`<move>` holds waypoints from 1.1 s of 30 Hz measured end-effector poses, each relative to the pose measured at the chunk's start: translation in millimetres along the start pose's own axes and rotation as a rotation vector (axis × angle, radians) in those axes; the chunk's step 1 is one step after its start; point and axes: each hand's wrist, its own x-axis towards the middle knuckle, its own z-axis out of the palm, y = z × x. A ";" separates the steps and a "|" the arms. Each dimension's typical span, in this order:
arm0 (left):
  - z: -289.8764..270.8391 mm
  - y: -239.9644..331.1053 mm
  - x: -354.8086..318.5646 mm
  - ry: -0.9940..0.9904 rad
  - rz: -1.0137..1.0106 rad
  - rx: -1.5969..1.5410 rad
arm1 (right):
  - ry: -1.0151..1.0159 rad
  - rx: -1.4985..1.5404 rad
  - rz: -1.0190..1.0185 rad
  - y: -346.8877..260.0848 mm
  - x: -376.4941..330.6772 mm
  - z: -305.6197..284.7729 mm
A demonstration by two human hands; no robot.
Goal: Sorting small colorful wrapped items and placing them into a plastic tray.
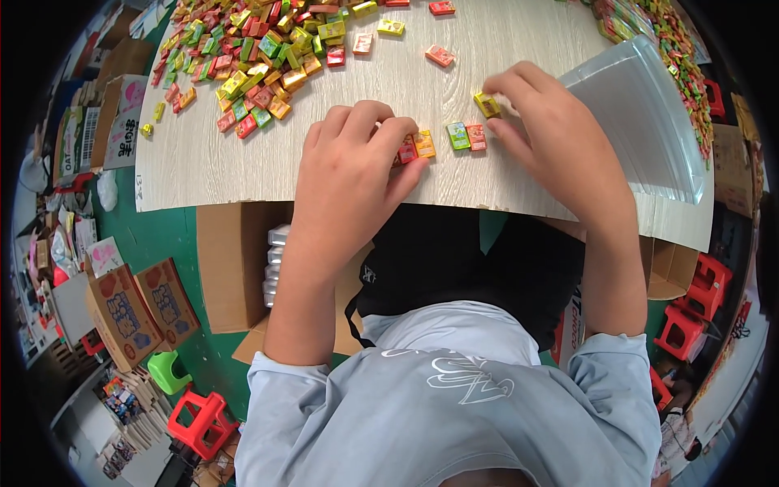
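My left hand (350,166) is curled over a short row of small candy packs near the table's front edge. A red pack (408,150) and a yellow-orange pack (425,144) stick out between its thumb and fingers; the rest of the row is hidden under the hand. My right hand (552,134) has a small yellow pack (487,104) between its fingertips and thumb, just above the table. Between the hands, a green pack (458,136) and a pinkish-red pack (476,136) lie side by side.
A big heap of coloured packs (276,49) covers the table's far left. Loose packs lie nearby, including an orange-red one (440,55). Clear plastic sheets (637,114) rest at right, with more packs (673,65) beyond. Below are an open cardboard box (231,268) and red stools (201,422).
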 end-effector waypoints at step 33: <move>-23.7 -7.1 -24.6 -0.038 -0.117 0.010 | 0.158 -0.139 -0.309 3.4 54.0 20.9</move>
